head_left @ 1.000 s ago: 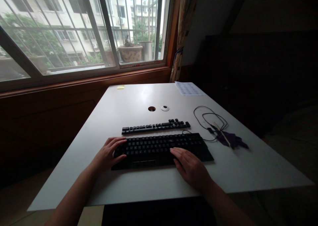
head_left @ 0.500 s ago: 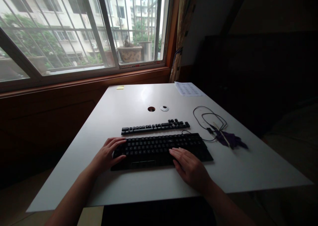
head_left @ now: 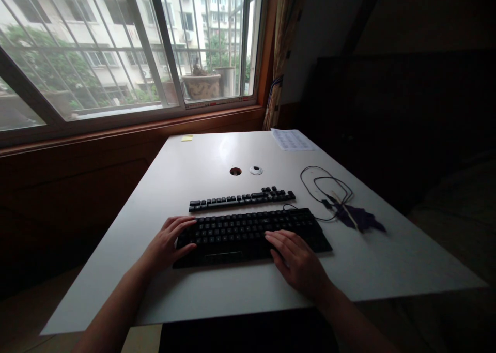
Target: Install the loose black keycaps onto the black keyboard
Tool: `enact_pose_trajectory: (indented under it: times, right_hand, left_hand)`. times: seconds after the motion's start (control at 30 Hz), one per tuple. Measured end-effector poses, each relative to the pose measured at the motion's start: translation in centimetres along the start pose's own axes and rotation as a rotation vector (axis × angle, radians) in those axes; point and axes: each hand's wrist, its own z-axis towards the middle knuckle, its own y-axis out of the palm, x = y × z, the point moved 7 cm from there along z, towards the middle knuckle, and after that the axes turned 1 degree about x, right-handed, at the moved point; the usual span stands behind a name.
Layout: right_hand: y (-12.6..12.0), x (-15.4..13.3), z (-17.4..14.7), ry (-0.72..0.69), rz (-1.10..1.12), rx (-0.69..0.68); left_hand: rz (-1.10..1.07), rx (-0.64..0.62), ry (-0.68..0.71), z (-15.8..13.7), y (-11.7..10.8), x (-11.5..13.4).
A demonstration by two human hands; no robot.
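Black keyboard (head_left: 232,236) sits flat on the white table (head_left: 372,270), in front of the person, long side roughly across the view. Left hand (head_left: 166,242) is at its left end: fingers spread over the upper left corner, thumb well apart from them lower down near the front part; hand is loose, not clenched. Right hand (head_left: 296,260) lies over the right-of-centre part of the keyboard, fingers together and slightly bent, tips at the keys. Can't tell if it pinches anything, undersides of the fingers are hidden

Just behind the keyboard: rows of loose black keycaps (head_left: 232,202), laid about parallel to it, with a few more behind the right end. Keycap markings too small to read

Right side of table: thin dark cable (head_left: 328,177) in loose loops, running toward the keyboard's back right. Dark purple cloth (head_left: 364,219) lies beside the loops, thin pale stick (head_left: 352,218) across it

Further back: round hole (head_left: 235,171) in the tabletop, white ring (head_left: 256,170) just right of it, printed paper (head_left: 293,140) at the far right corner, yellow note (head_left: 187,138) near the far left corner
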Motion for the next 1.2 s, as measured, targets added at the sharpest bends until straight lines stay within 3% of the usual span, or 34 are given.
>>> enact_pose_trajectory:
  times: [0.4, 1.2]
  right_hand:
    - [0.3, -0.1, -1.8, 0.11, -0.195, -0.086]
    - [-0.3, -0.6, -1.8, 0.143, -0.192, -0.034]
  left_hand:
    - [0.007, 0.013, -0.001, 0.0, -0.1, 0.0]
    - [0.01, 0.005, 0.0, 0.0, 0.0, -0.2]
